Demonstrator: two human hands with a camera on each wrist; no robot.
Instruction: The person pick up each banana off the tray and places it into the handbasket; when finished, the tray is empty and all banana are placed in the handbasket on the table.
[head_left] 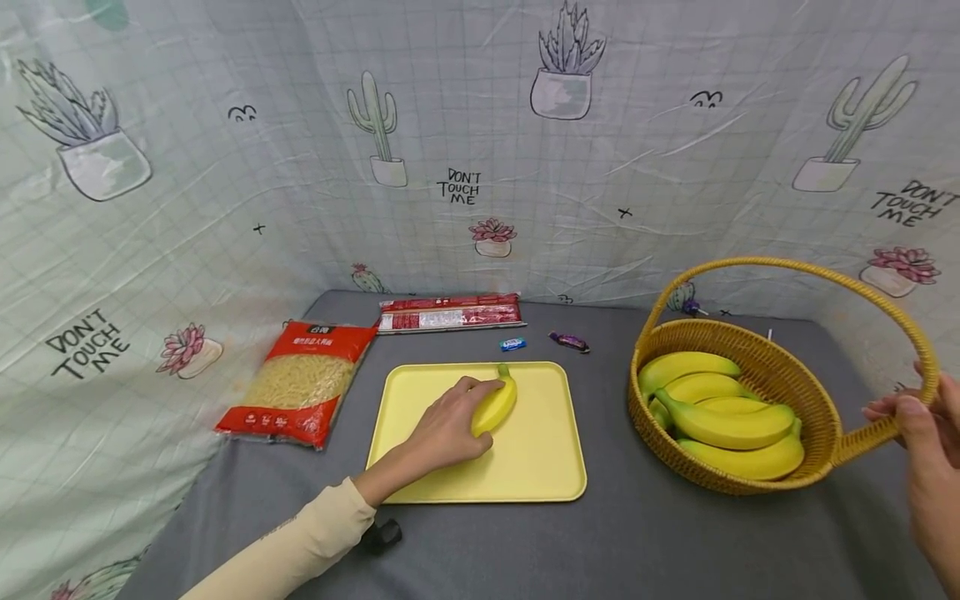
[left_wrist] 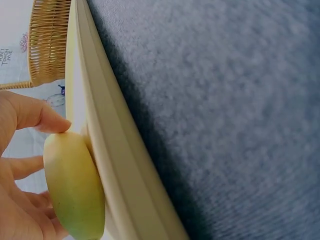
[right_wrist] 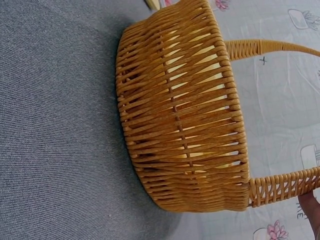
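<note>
My left hand (head_left: 447,423) grips a yellow banana (head_left: 497,408) with a greenish tip, over the pale yellow tray (head_left: 536,454). In the left wrist view, thumb and fingers hold the banana (left_wrist: 75,185) from its sides, close by the tray's rim (left_wrist: 115,150); whether it touches the tray I cannot tell. At the right, my right hand (head_left: 930,467) holds the handle of a woven basket (head_left: 663,454). Several bananas (head_left: 738,425) lie inside it. The right wrist view shows the basket's wall (right_wrist: 180,110), with only a bit of the hand at the handle.
Left of the tray lies a red bag of pasta (head_left: 300,383). Behind the tray are a long red packet (head_left: 450,313), a small blue wrapped candy (head_left: 513,344) and a purple one (head_left: 570,342). A black object (head_left: 382,536) sits by the left sleeve. Patterned cloth (head_left: 480,125) hangs behind.
</note>
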